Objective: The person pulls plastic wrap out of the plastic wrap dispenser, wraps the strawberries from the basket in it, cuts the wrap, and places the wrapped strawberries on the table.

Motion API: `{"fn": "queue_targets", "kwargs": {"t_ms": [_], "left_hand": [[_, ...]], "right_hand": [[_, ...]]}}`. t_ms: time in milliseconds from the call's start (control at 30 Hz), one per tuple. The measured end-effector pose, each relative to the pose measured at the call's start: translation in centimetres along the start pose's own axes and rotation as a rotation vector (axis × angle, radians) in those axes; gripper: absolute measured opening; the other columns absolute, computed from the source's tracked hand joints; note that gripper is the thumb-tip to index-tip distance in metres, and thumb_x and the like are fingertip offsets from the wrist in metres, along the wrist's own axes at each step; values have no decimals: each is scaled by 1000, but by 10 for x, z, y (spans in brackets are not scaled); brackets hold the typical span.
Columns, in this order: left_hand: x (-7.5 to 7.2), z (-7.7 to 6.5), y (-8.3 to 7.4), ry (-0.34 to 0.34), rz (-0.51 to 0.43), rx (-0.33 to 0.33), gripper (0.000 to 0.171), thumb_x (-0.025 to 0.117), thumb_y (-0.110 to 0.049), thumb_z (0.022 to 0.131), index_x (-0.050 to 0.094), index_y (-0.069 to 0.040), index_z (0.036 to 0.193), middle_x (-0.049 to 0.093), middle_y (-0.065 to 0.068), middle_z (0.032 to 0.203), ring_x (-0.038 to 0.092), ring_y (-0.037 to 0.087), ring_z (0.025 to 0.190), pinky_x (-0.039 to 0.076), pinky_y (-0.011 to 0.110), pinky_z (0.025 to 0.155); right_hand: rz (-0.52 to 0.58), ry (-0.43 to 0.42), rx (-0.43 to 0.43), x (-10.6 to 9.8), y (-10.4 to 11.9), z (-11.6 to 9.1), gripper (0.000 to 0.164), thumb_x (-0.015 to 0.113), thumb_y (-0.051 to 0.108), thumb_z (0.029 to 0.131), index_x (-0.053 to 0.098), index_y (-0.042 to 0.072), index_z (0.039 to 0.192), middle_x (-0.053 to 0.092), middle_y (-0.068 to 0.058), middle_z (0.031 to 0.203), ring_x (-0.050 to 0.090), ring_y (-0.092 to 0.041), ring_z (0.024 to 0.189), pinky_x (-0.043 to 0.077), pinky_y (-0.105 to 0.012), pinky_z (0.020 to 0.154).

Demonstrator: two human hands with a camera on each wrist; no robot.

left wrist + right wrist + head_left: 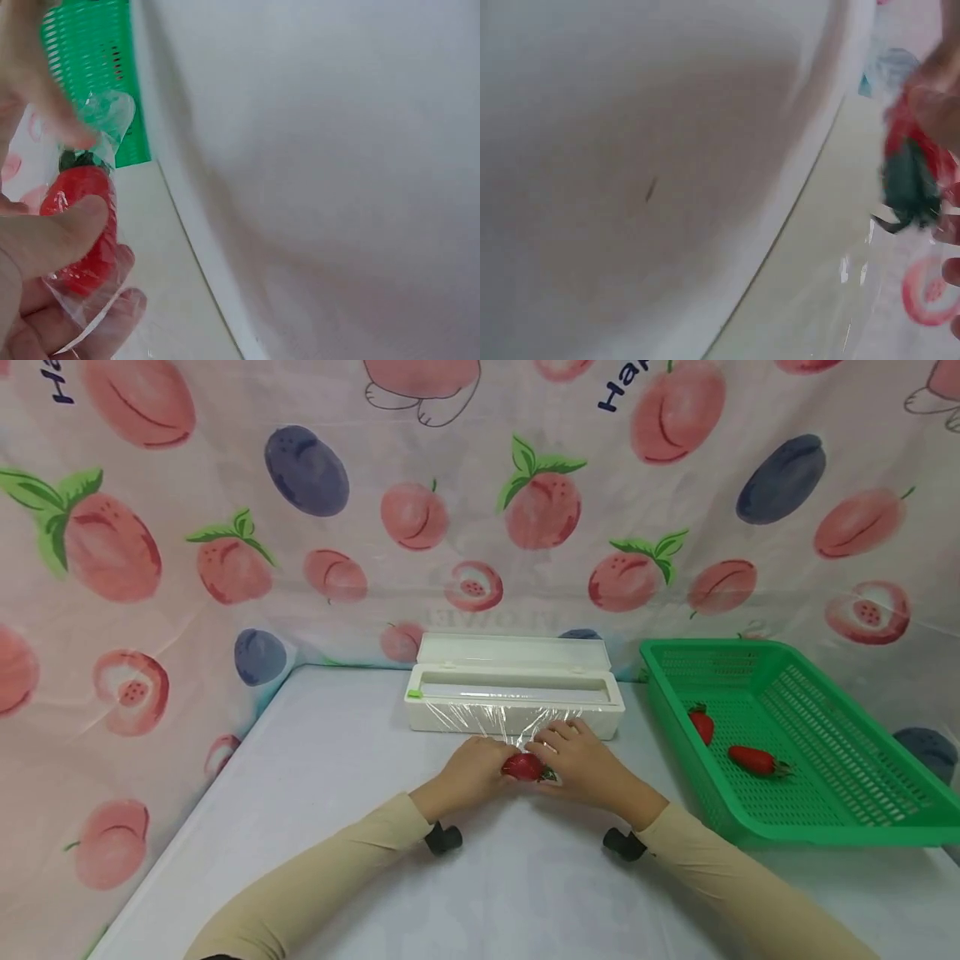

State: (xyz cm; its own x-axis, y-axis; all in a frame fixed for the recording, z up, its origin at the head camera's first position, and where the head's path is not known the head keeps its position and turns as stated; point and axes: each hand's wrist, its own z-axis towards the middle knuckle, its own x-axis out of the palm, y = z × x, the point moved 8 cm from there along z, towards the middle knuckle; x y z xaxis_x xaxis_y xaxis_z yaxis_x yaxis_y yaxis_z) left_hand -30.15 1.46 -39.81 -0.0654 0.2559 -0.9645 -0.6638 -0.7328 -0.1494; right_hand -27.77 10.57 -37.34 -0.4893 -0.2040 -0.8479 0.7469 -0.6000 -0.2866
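Across the white table, left of the green basket and just in front of the lid-up white box, I work with both hands close together. My left hand grips the clear film and, within it, the red fruit; my right hand is at the leafy end, but I cannot tell whether it pinches anything. To wrap neatly, I should keep the film taut, smooth its wrinkles and squeeze lightly. I count one basket, one box, one fruit held, two loose fruits visible in the basket.
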Motion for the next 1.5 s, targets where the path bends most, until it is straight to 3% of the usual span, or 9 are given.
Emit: {"fn": "queue_targets", "kwargs": {"t_ms": [133, 233, 333, 467, 567, 733, 1000, 1333, 1500], "left_hand": [[1, 0, 7, 34, -129, -44, 32, 70, -24, 83, 65, -12, 113, 70, 0, 100, 64, 15, 92, 49, 31, 85], [0, -1, 7, 32, -98, -43, 36, 70, -26, 83, 64, -12, 115, 69, 0, 103, 63, 16, 95, 49, 31, 87], [-6, -4, 4, -21, 113, -19, 46, 71, -36, 81, 61, -12, 118, 65, 2, 109, 59, 19, 104, 44, 34, 95], [-17, -7, -10, -188, 500, 91, 59, 74, -50, 71, 59, -14, 115, 61, 1, 111, 55, 20, 108, 37, 39, 104], [-20, -9, -22, -318, 641, 180, 50, 76, -46, 70, 62, -14, 105, 64, 0, 103, 57, 19, 102, 38, 39, 103], [-18, -4, -19, -352, 587, 155, 23, 69, -34, 81, 66, -15, 93, 68, -1, 91, 61, 17, 93, 42, 37, 99], [-17, 6, 1, -129, 320, -16, 34, 71, -34, 81, 65, -17, 110, 69, -1, 105, 60, 18, 103, 42, 37, 98], [-27, 11, -17, -334, 603, 167, 39, 74, -31, 79, 61, -15, 111, 66, -2, 103, 61, 16, 101, 41, 41, 104], [-29, 15, -18, -412, 701, 177, 27, 70, -23, 83, 63, -13, 107, 67, -1, 95, 63, 15, 94, 44, 41, 101]], "right_hand": [[-168, -80, -104, -3, 12, 2, 53, 81, 44, 66, 63, 11, 102, 67, -1, 93, 58, -21, 91, 48, -42, 83], [-177, -75, -90, 1, 12, 1, 49, 82, 38, 67, 63, 10, 102, 68, -3, 95, 60, -21, 91, 49, -42, 83], [-124, -32, -30, 7, 7, 1, 49, 81, 37, 69, 62, 10, 105, 68, -3, 99, 59, -22, 94, 48, -43, 85], [-10, 13, 65, 13, -3, 0, 48, 79, 37, 69, 63, 10, 107, 67, -4, 102, 57, -23, 97, 45, -44, 86], [125, 30, 144, 16, -12, -1, 46, 78, 32, 69, 65, 9, 107, 67, -4, 102, 55, -23, 98, 43, -44, 85], [303, 74, 240, 24, -21, -1, 41, 74, 25, 73, 64, 9, 110, 66, -4, 104, 52, -22, 100, 39, -43, 84], [295, 64, 284, 19, -25, 1, 37, 76, 26, 77, 64, 9, 108, 66, -4, 103, 53, -23, 103, 39, -41, 85], [444, 175, 383, 27, -38, 7, 34, 60, 28, 90, 60, 5, 116, 58, -11, 113, 44, -28, 111, 33, -49, 93], [554, 195, 430, 29, -46, 11, 31, 56, 25, 93, 61, 2, 113, 57, -13, 110, 42, -30, 109, 32, -46, 87]]}}
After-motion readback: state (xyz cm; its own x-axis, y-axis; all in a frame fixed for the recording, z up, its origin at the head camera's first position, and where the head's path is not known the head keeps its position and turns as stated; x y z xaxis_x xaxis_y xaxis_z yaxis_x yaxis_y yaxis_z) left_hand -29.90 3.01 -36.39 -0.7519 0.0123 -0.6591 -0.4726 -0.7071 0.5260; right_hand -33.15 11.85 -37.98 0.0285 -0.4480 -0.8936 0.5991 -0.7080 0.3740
